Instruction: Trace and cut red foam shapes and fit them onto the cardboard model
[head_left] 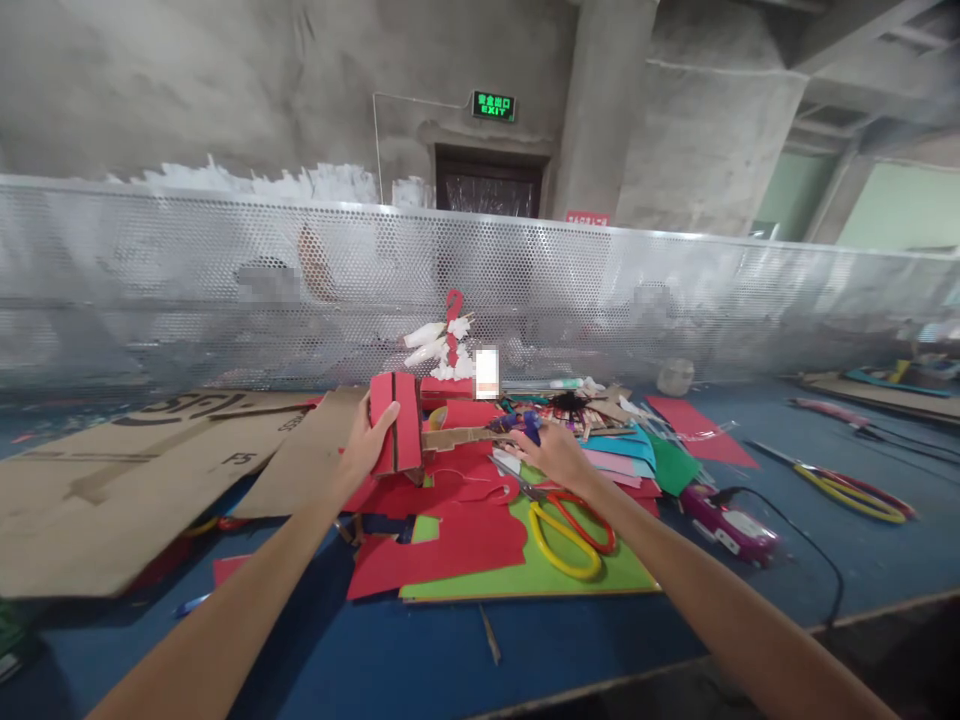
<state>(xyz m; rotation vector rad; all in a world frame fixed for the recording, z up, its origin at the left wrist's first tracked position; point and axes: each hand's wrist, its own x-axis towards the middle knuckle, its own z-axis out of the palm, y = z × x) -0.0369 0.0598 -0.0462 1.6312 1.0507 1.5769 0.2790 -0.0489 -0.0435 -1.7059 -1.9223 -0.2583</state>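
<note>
My left hand (pixel 365 440) is closed round a red-covered cardboard block (pixel 397 422), the head of a hammer-like craft piece, held upright above the table. A bare cardboard handle (pixel 457 437) runs right from it. My right hand (pixel 551 452) is closed on the handle's far end, where purple material (pixel 525 426) is wrapped. Below lie red paper cut-outs (pixel 450 535) on a green sheet (pixel 525 575), with yellow-and-red scissors (pixel 571 530) just under my right wrist.
Flat cardboard sheets (pixel 127 480) cover the left of the blue table (pixel 375 650). A purple glue gun (pixel 731 525) with a black cord lies right of the scissors; more scissors (pixel 855 490) lie farther right. A perforated metal screen (pixel 675 300) bounds the back, with coloured paper scraps (pixel 630 450) before it.
</note>
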